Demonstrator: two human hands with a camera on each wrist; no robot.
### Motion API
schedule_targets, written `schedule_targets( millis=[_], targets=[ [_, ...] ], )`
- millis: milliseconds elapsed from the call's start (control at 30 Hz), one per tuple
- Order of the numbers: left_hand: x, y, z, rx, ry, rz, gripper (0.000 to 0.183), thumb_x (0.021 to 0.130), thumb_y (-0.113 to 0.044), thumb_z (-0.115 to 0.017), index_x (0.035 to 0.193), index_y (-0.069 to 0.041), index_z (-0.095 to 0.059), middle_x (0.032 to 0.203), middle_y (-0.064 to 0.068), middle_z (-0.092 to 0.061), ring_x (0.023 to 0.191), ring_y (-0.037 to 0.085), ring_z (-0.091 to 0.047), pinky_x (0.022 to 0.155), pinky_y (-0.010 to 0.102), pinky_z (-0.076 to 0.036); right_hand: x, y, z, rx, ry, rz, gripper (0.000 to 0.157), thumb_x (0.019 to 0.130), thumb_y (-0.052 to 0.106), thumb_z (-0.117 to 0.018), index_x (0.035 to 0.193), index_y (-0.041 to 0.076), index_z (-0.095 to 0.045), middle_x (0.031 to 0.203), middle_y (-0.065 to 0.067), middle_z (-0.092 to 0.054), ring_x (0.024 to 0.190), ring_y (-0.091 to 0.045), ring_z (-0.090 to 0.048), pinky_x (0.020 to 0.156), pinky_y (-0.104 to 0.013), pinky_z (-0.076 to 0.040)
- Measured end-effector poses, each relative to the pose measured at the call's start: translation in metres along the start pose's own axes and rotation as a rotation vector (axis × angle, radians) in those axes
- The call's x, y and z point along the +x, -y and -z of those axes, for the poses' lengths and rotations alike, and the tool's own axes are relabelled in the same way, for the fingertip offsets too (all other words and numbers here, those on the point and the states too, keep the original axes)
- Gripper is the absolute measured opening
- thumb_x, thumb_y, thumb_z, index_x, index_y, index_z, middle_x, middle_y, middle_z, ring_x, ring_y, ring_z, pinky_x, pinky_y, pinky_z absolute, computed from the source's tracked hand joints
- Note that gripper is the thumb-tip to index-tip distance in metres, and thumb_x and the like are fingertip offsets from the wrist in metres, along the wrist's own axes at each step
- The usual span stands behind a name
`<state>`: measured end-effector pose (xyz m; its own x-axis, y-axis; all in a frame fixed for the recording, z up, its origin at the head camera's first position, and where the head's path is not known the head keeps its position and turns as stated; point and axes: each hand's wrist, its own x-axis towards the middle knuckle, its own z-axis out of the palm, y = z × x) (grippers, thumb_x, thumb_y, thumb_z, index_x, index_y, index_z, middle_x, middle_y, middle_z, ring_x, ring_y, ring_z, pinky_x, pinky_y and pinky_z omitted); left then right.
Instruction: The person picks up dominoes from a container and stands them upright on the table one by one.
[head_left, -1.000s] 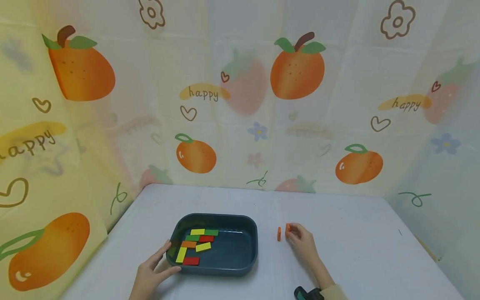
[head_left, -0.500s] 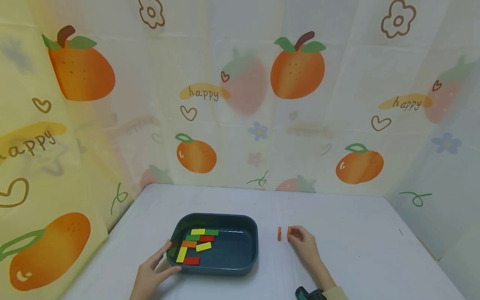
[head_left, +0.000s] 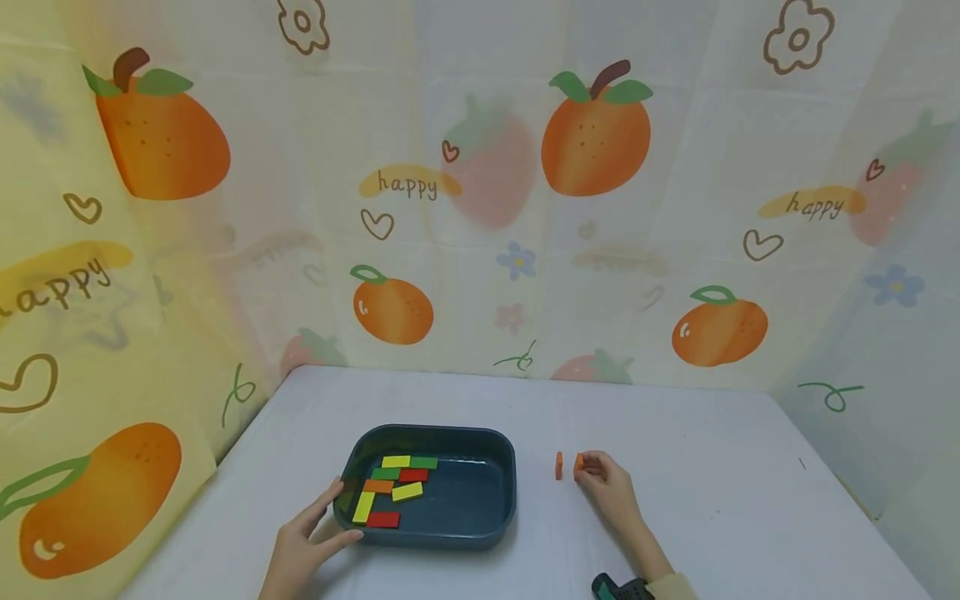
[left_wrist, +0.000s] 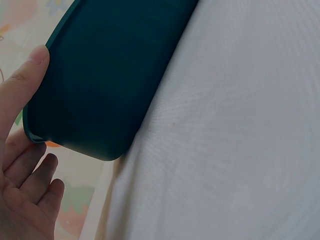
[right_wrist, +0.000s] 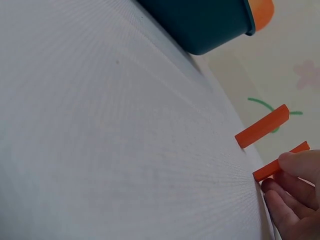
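Observation:
In the head view my left hand [head_left: 303,537] spans the left end of a dark teal tray [head_left: 495,533], thumb at the front corner and a finger at the side rim. The left wrist view has the thumb [left_wrist: 37,57] on the tray's edge, other fingers curled below the corner. Several flat domino blocks lie inside, among them a red block [head_left: 383,520] and a yellow block [head_left: 407,492]. Right of the tray, my right hand [head_left: 609,483] pinches an upright orange domino block [right_wrist: 267,170], its lower end at the tabletop. A second orange domino block [right_wrist: 262,126] stands on end beside it, a small gap between them.
The table has a white cloth [head_left: 675,450]. A printed fruit curtain [head_left: 480,317] rises behind the table's back edge and along the left side. A dark wrist device [head_left: 622,587] sits at the right wrist.
My right hand has shifted slightly right with its orange domino block, widening the gap to the standing one. The left hand and the tray stay where they were.

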<state>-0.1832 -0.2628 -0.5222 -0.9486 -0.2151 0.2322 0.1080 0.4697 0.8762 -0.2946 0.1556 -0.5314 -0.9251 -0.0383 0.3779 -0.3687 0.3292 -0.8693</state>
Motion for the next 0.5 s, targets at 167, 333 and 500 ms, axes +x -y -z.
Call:
schedule_targets(
  millis=[167,333,500],
  targets=[
    [-0.0004,0.0006,-0.0001,0.008,-0.009,-0.018,0.071,0.064,-0.027,-0.08,0.127,-0.007,-0.051,0.13,0.005,-0.046,0.107,-0.015,-0.034,0.092,0.04,-0.039,0.0001,0.0008,-0.0003,0.031,0.005,-0.025,0.021,0.077,-0.008,-0.064,0.097,-0.009,-0.057,0.088,-0.017,-0.062,0.082,-0.031,-0.06,0.069,-0.024,-0.052],
    [-0.0001,0.0003,0.0001,0.012,-0.003,-0.001,0.072,0.065,-0.028,-0.08,0.127,-0.007,-0.051,0.13,0.005,-0.046,0.116,0.0,-0.038,0.093,0.041,-0.039,0.0004,0.0009,-0.0008,0.033,0.013,-0.054,0.023,0.077,-0.007,-0.064,0.099,-0.01,-0.057,0.089,-0.017,-0.061,0.084,-0.031,-0.059,0.07,-0.024,-0.052],
    [0.0006,-0.0013,0.0011,0.0,0.014,0.012,0.072,0.065,-0.028,-0.079,0.127,-0.006,-0.05,0.131,0.007,-0.045,0.121,0.025,-0.037,0.093,0.043,-0.038,0.0006,0.0007,-0.001,0.03,0.013,-0.072,0.024,0.077,-0.008,-0.064,0.1,-0.011,-0.056,0.088,-0.016,-0.061,0.084,-0.03,-0.059,0.071,-0.023,-0.052]
  ],
)
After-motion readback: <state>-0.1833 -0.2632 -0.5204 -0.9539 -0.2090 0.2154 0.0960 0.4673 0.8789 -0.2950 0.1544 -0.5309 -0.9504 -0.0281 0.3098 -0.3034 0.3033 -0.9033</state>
